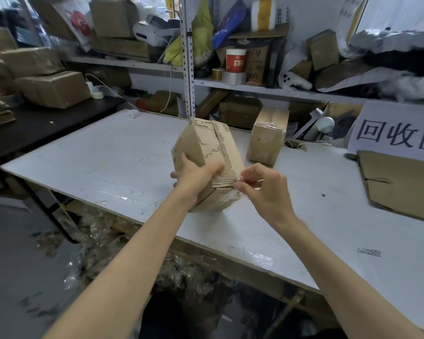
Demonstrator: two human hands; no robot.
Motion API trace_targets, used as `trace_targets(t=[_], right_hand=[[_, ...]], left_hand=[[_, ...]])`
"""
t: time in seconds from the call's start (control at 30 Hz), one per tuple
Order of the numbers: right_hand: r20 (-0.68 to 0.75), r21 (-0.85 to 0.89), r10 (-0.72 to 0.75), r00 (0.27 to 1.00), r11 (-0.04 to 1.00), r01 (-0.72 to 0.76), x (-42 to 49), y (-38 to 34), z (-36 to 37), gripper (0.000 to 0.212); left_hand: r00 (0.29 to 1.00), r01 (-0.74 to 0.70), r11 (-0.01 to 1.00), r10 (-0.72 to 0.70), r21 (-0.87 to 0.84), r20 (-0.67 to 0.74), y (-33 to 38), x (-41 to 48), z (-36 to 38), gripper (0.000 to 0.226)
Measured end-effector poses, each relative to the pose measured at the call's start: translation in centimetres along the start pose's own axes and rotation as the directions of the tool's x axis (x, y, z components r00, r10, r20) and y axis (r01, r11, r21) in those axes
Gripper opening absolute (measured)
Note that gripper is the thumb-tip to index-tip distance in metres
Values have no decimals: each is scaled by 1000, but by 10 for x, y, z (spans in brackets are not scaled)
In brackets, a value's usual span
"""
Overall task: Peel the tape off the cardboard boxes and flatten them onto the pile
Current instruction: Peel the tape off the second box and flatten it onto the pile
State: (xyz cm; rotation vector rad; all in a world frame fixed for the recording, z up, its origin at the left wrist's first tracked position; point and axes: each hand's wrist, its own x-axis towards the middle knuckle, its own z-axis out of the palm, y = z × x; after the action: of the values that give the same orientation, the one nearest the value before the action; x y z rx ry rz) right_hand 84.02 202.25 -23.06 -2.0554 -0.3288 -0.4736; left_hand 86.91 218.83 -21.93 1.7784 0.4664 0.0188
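A small brown cardboard box (201, 143) is held tilted above the white table (108, 152); a torn strip of bare corrugation runs down its top seam. My left hand (196, 174) grips its near left side. My right hand (262, 187) pinches clear tape (239, 183) at the box's near right corner, fingertips closed on it. Clear tape still wraps the box's lower end (220, 201). A second taped box (267, 138) stands on the table behind. A flattened cardboard pile (402, 182) lies at the right.
A white sign with large characters (397, 133) leans behind the flat cardboard. Cluttered metal shelves (189, 69) run along the back. Stacked boxes (52, 86) sit on a dark table at the left. Crumpled clear tape litters the floor (103, 241) under the table edge.
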Motion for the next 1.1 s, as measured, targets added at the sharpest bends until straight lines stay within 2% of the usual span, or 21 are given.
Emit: trace_targets(t=[0.1,0.23,0.37,0.5,0.7,0.8,0.87,0.93,0.97,1.03,1.1], right_hand=[[18,40,-22,1000,999,21,1,-4,2,13],[12,148,38,999,988,-39,-3,0,0,11],[9,216,95,995,972,-94,-5,10,-5,29],[-18,208,203,979,959,-195,-4,15,-4,33],[-94,205,346,934,924,-322,1,14,-12,20],[-38,220,411,911,893,-393,0,11,-12,20],[-27,114,360,933,928,-355,0,7,-11,26],[-15,-93,278,960,956,-278,0,2,-7,39],[13,-162,252,968,956,-246,1,0,-3,39],[57,-174,220,974,963,-207,-1,-4,5,27],[43,-62,233,971,971,-230,-2,-4,10,16]], left_hand=[[998,-6,998,10,70,-59,3,1,2,128],[999,30,999,-30,-27,-16,-1,8,-13,106],[998,60,995,-59,-83,11,-7,11,-24,80],[999,38,996,-35,-81,37,-9,10,-28,83],[999,20,995,-17,-102,33,-15,8,-34,81],[999,-11,995,14,-102,29,-16,6,-32,91],[999,-36,998,37,-59,14,-17,6,-29,99],[998,-59,998,59,-23,5,-18,6,-26,107],[998,-65,998,65,-16,2,-18,5,-24,109],[997,-72,997,72,-20,-3,-21,4,-24,111],[998,-65,997,64,-39,-12,-24,3,-27,109]])
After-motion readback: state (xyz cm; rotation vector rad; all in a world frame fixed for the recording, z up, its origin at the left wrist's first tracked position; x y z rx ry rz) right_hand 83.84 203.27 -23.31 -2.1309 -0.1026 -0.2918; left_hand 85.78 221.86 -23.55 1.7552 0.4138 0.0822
